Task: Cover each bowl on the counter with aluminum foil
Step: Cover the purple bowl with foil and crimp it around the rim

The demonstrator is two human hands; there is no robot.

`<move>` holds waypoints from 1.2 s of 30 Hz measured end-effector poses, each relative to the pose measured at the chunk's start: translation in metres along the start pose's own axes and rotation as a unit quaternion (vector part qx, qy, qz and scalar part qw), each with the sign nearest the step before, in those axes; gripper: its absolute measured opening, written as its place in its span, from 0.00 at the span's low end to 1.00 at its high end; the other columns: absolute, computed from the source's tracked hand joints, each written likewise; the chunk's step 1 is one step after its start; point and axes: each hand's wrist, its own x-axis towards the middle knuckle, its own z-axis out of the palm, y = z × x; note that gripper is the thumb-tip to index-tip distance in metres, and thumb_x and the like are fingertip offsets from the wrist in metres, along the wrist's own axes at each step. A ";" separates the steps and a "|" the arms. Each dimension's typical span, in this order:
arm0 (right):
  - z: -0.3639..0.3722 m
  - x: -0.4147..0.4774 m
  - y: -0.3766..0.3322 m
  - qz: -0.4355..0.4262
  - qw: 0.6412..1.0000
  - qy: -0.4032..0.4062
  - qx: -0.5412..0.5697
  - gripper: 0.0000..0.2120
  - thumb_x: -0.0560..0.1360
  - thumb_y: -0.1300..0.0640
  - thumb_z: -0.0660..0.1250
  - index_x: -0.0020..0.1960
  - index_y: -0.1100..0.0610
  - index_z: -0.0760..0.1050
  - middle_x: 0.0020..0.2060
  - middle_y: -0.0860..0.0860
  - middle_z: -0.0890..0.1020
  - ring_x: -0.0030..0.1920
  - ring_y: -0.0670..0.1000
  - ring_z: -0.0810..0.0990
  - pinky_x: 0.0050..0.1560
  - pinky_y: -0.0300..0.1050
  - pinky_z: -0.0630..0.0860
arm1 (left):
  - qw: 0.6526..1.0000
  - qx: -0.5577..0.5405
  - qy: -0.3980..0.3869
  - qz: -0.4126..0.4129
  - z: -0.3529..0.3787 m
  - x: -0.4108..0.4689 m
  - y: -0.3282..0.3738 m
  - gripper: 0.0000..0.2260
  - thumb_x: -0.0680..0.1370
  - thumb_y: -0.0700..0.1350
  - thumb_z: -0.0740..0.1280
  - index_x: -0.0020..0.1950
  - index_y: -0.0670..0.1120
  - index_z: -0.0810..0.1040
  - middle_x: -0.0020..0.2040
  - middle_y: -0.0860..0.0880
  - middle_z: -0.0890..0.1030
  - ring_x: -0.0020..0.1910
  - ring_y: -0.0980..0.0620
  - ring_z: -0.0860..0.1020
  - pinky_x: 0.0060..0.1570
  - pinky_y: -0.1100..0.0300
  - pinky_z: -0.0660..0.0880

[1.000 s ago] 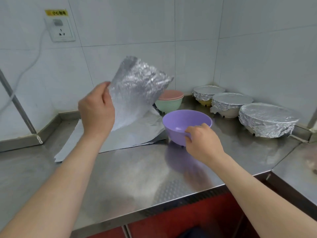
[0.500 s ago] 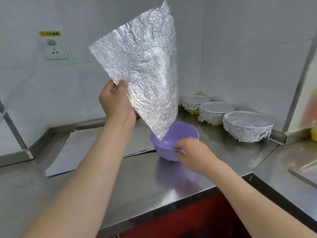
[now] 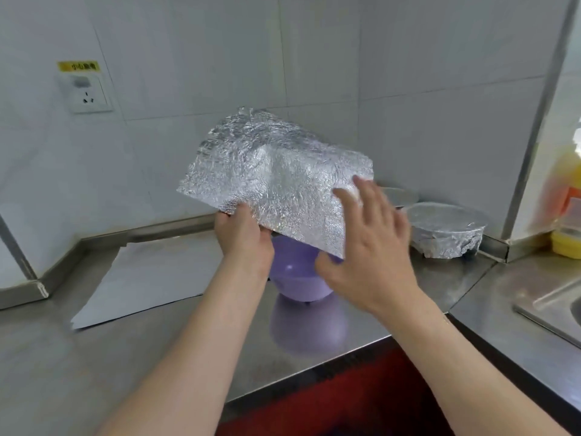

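A crinkled sheet of aluminum foil (image 3: 276, 174) hangs over a purple bowl (image 3: 295, 275) that stands on the steel counter (image 3: 94, 357). My left hand (image 3: 243, 240) grips the foil's near left edge, just above the bowl's left rim. My right hand (image 3: 367, 247) is lifted off the bowl with its fingers spread, against the foil's right edge. Behind it, a foil-covered bowl (image 3: 446, 231) stands by the wall, and the edge of another covered bowl (image 3: 399, 196) shows past my fingers. The foil hides whatever is behind it.
A stack of flat foil sheets (image 3: 151, 278) lies on the counter to the left. A sink (image 3: 553, 306) is set in the counter at the right. A yellow-orange bottle (image 3: 566, 209) stands beyond the corner post. A wall socket (image 3: 88, 94) is at upper left.
My left hand has brought the foil down from upright to nearly flat over the purple bowl. My right hand has let go of the bowl's rim and risen to the foil's right edge.
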 end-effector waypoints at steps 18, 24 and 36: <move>0.028 0.028 0.020 -0.029 0.981 -0.151 -0.115 0.14 0.66 0.69 0.59 0.48 0.55 0.67 0.38 0.49 0.72 0.37 0.58 0.68 0.27 0.47 0.55 | 0.634 0.632 -0.291 0.337 -0.087 0.002 -0.026 0.03 0.74 0.48 0.73 0.44 0.56 0.85 0.49 0.63 0.77 0.49 0.56 0.67 0.50 0.67 0.64; 0.037 0.015 0.031 -0.030 0.976 -0.188 -0.103 0.10 0.67 0.68 0.59 0.44 0.56 0.66 0.34 0.51 0.72 0.37 0.60 0.70 0.28 0.48 0.57 | 0.615 0.598 -0.345 0.380 -0.093 -0.007 -0.040 0.04 0.72 0.44 0.72 0.46 0.50 0.85 0.41 0.57 0.81 0.42 0.55 0.73 0.44 0.70 0.67; 0.053 -0.016 0.048 -0.174 0.975 -0.106 -0.084 0.17 0.60 0.67 0.61 0.47 0.59 0.78 0.40 0.51 0.83 0.43 0.56 0.82 0.34 0.44 0.74 | 0.420 0.729 -0.321 0.435 -0.077 -0.004 -0.008 0.20 0.70 0.49 0.67 0.61 0.52 0.80 0.64 0.48 0.78 0.61 0.45 0.76 0.62 0.46 0.71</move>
